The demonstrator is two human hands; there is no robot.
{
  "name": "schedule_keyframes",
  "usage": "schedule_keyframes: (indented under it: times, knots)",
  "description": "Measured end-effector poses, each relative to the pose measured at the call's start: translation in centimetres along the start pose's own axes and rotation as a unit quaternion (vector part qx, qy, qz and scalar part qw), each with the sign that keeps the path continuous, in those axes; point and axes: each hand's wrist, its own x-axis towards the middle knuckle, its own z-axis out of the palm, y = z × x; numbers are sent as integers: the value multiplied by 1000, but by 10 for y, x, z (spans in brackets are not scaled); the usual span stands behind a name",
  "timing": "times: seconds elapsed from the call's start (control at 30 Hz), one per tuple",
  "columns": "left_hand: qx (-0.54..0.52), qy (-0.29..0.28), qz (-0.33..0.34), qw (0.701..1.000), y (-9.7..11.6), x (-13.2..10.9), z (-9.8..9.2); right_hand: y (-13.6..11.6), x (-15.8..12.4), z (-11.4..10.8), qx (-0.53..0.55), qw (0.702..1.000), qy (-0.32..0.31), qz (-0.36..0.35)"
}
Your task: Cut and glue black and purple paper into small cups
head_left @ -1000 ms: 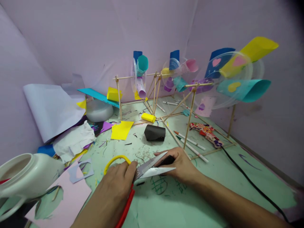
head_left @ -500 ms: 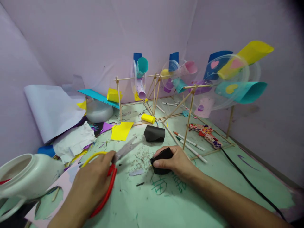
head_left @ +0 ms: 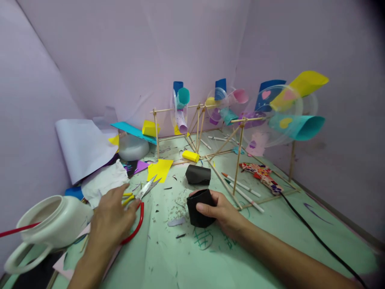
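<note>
My right hand (head_left: pixel 224 212) is closed around a small black paper tube (head_left: pixel 200 210), with the thumb across its front and the tube's opening tipped upward. A second black paper roll (head_left: pixel 198 175) lies just behind it on the table. To the left, my left hand (head_left: pixel 113 214) hovers with its fingers apart over scissors (head_left: pixel 141 218). Their blades point away from me, slightly spread, and the hand partly hides the red and yellow handles. Paper scraps and fine bits lie between the two hands.
Stick frames (head_left: pixel 239 154) carrying paper pinwheels stand at the back and right. A patterned glue gun (head_left: pixel 261 176) with a black cord lies at right, near several markers (head_left: pixel 243 194). At left are a white pot (head_left: pixel 57 222), crumpled paper (head_left: pixel 104 180) and a yellow sheet (head_left: pixel 160 170).
My left hand has let go of the scissors and its fingers have spread. The black tube in my right hand has turned so that its opening faces up. The view has shifted slightly.
</note>
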Motion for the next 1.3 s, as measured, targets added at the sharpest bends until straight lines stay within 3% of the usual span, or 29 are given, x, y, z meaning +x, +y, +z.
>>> schedule_keyframes:
  times: [0.03,0.07,0.17,0.23,0.33,0.47,0.57,0.7,0.83,0.93,1.13,1.3]
  knots:
    - [-89,6,9,996,11,-9,0,0,0,1,15,1000,-4,-9]
    - [-174,-47,53,982,22,-19,1,1,-1,2,31,999,-12,-14]
    - [-351,-199,178,897,50,-45,11,1,-2,6,87,995,-48,3]
    - [-424,-220,177,860,60,-55,19,0,-3,8,118,991,-62,26]
    - [-409,-215,182,868,64,-60,29,0,-4,12,143,988,-42,49]
    - [-349,-158,187,905,65,-62,40,2,-5,18,151,986,-47,54]
    - [-339,-41,214,915,62,-59,47,6,-5,21,130,989,-65,38]
    - [-270,160,311,897,54,-52,51,10,-6,19,68,995,-73,-4]
    - [-140,240,397,875,50,-49,55,10,-9,17,-7,997,-66,-49]
    - [-107,258,423,862,52,-50,58,8,-11,18,-53,995,-35,-71]
    - [-256,179,314,896,56,-50,57,10,-6,13,-104,988,57,-100]
    - [-261,156,286,909,56,-48,55,12,-1,8,-29,997,31,-59]
